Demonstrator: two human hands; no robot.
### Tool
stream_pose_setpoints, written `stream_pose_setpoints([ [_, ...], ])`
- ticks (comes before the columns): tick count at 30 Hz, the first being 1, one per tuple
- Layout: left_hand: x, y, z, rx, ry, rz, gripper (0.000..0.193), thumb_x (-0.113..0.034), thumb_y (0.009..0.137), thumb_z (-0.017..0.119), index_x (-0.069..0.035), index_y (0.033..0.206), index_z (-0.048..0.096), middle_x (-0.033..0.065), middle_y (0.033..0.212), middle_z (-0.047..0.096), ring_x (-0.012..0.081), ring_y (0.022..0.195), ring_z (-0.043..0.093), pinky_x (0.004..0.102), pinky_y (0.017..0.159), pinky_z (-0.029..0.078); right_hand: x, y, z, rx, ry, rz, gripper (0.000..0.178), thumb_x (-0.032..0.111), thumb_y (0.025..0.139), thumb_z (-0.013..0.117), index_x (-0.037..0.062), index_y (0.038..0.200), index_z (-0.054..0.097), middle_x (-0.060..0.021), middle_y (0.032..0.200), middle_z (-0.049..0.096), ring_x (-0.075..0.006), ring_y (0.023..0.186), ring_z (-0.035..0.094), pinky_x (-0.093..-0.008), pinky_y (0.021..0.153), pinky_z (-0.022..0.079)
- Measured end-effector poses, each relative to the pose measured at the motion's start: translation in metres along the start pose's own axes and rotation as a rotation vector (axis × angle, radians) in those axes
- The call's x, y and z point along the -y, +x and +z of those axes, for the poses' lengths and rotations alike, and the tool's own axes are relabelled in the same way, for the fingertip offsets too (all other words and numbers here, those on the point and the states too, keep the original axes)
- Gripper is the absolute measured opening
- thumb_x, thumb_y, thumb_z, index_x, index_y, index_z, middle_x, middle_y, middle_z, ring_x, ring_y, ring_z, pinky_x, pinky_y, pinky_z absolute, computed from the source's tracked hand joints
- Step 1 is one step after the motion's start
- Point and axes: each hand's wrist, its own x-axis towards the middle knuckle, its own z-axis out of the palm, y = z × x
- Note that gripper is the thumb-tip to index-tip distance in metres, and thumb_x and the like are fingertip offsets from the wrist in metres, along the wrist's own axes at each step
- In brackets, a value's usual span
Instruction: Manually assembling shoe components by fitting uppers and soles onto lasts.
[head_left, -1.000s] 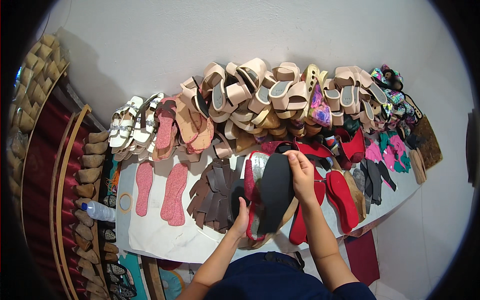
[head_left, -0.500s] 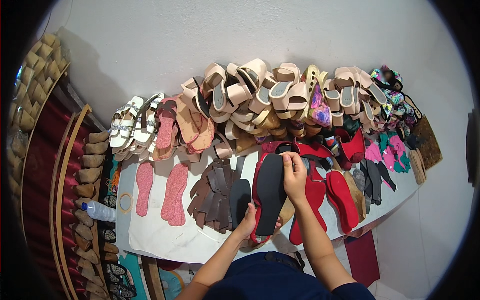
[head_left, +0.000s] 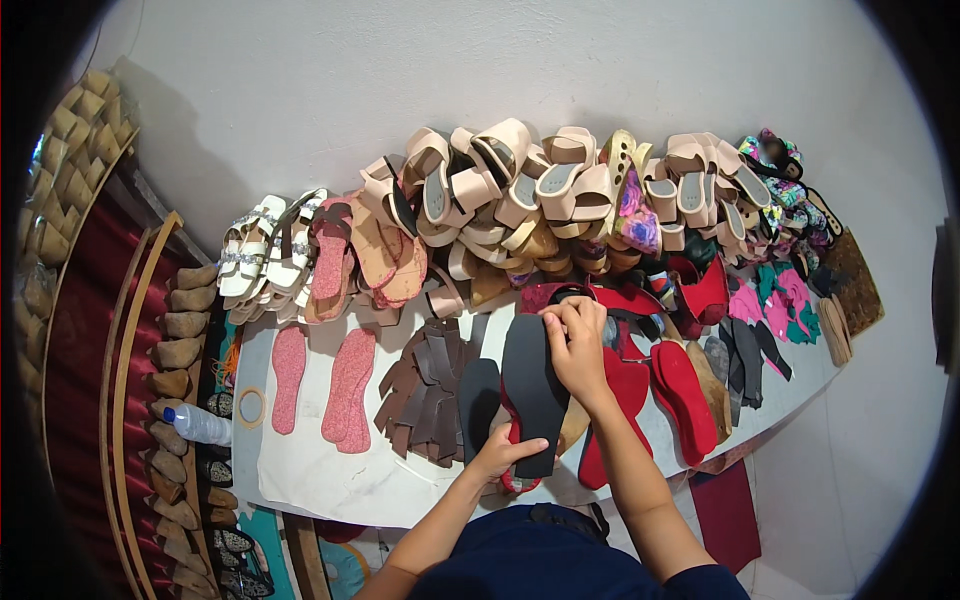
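A flat black shoe sole [head_left: 528, 395] lies lengthwise between my hands. Its near end is pinched by my left hand [head_left: 503, 455], thumb on top and the fingers underneath. At the far end my right hand [head_left: 580, 340] closes over the edge, with fingertips on the upper face. Some red shoe part [head_left: 520, 484] shows beneath the sole, mostly hidden by it. Close by on the left is another dark sole [head_left: 478, 405]. Red soles [head_left: 684, 402] lie to the right of my right forearm.
Pink insoles [head_left: 351, 390] and brown strap pieces [head_left: 430, 390] lie on the white table [head_left: 290, 475]. Heeled sandals [head_left: 575, 185] are piled along the wall. Wooden shoe lasts [head_left: 180, 352] line a rack at left, near a plastic bottle [head_left: 202, 424]. Fabric scraps [head_left: 785, 300] lie at right.
My right hand has shifted left over the sole's far end. The left thumb now lies across the sole's near end. The sole has turned a little more upright.
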Motion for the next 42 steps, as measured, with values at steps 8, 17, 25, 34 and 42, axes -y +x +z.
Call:
stream_pose_setpoints([
  [8,-0.010,-0.002,0.005,-0.005,-0.153,-0.025,0.029,-0.006,0.073,0.057,0.003,0.098,0.048,0.0139,0.086,0.057,0.0205,0.074,0.060,0.0322,0.067,0.051,-0.028,0.000,-0.010,-0.033,0.580,0.386,0.020,0.015,0.087,0.043,0.0009,0.090,0.056,-0.0075,0.084,0.053,-0.0168,0.085,0.048,-0.0275,0.076,0.038],
  [17,0.000,0.001,-0.004,-0.094,0.132,0.012,0.028,-0.007,0.075,0.059,0.005,0.099,0.050,0.0120,0.087,0.060,0.0176,0.074,0.061,0.0289,0.068,0.050,0.002,-0.001,-0.011,0.065,0.173,0.100,0.013,0.014,0.080,0.051,0.0020,0.085,0.055,-0.0110,0.081,0.053,-0.0272,0.076,0.048,-0.0342,0.068,0.038],
  [25,0.010,0.003,-0.004,-0.096,0.350,0.076,0.026,-0.004,0.076,0.058,0.005,0.099,0.048,0.0107,0.086,0.060,0.0191,0.079,0.061,0.0292,0.070,0.049,0.003,0.000,0.001,0.013,-0.072,-0.103,0.013,0.017,0.079,0.054,0.0038,0.076,0.052,-0.0087,0.072,0.048,-0.0258,0.069,0.045,-0.0356,0.062,0.034],
  [34,0.001,0.000,0.001,-0.074,0.357,0.038,0.032,-0.005,0.073,0.063,0.003,0.100,0.049,0.0084,0.090,0.058,0.0147,0.079,0.059,0.0268,0.071,0.047,0.003,0.004,0.004,-0.008,0.008,-0.070,0.011,0.010,0.080,0.052,0.0014,0.073,0.049,-0.0111,0.070,0.047,-0.0278,0.067,0.043,-0.0356,0.062,0.034],
  [42,-0.004,0.001,0.000,-0.082,0.509,0.123,0.031,-0.006,0.072,0.064,0.002,0.098,0.051,0.0067,0.089,0.058,0.0120,0.081,0.056,0.0255,0.071,0.046,0.001,0.012,0.005,0.012,0.044,-0.051,0.014,0.014,0.081,0.052,0.0025,0.074,0.048,-0.0109,0.072,0.048,-0.0282,0.070,0.045,-0.0371,0.064,0.035],
])
